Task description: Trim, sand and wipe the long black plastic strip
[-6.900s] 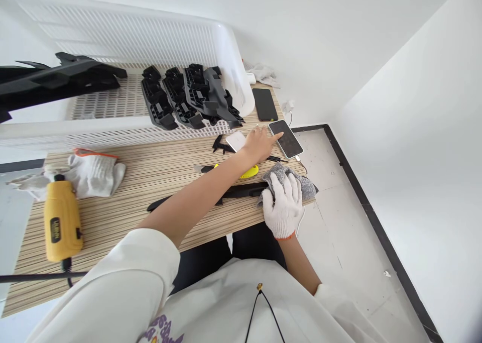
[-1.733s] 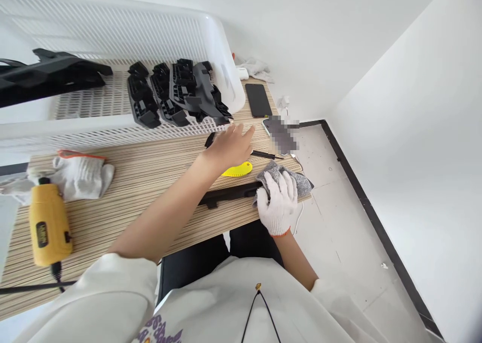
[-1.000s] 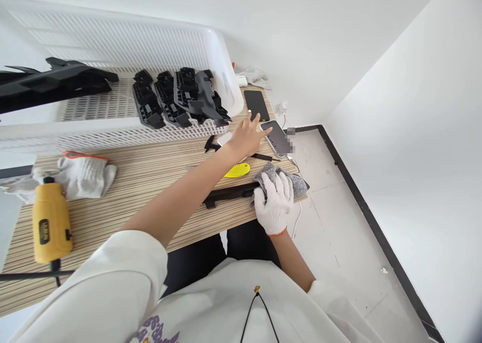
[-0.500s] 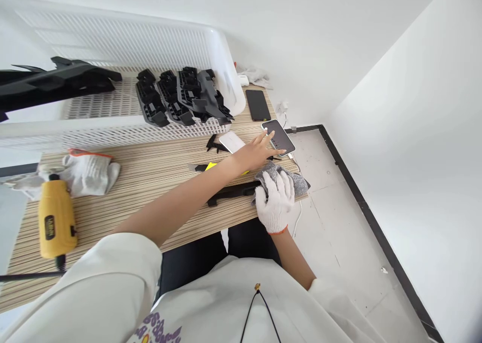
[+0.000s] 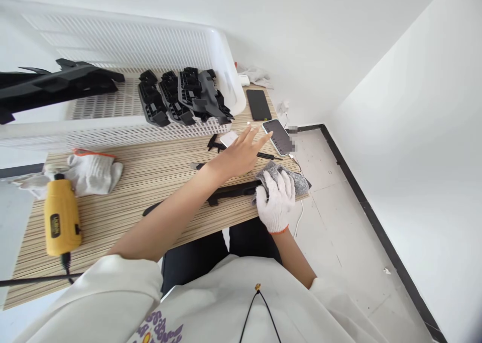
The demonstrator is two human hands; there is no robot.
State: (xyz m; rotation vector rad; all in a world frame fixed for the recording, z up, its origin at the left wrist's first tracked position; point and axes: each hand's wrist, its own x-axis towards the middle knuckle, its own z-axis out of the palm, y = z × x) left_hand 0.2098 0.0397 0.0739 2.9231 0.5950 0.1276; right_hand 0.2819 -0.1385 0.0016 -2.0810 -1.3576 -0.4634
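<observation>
Head view: striped tabletop [image 5: 124, 202]; white basket [image 5: 113, 127] at far left holding black parts [image 5: 181, 99]; long black strip [image 5: 229, 190] at near edge; grey cloth [image 5: 289, 177] gripped by gloved right hand [image 5: 277, 205]; bare left hand [image 5: 241, 154], fingers spread open, beside lit phone [image 5: 277, 136].

Bare left hand [image 5: 237, 154] outstretched, fingers spread; gloved right hand [image 5: 277, 201] pressing down.

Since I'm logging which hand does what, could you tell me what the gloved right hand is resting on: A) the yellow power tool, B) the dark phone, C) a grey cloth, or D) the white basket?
C: the gloved right hand presses on the grey cloth at the table's near edge, while the bare left hand reaches toward the lit phone.
</observation>
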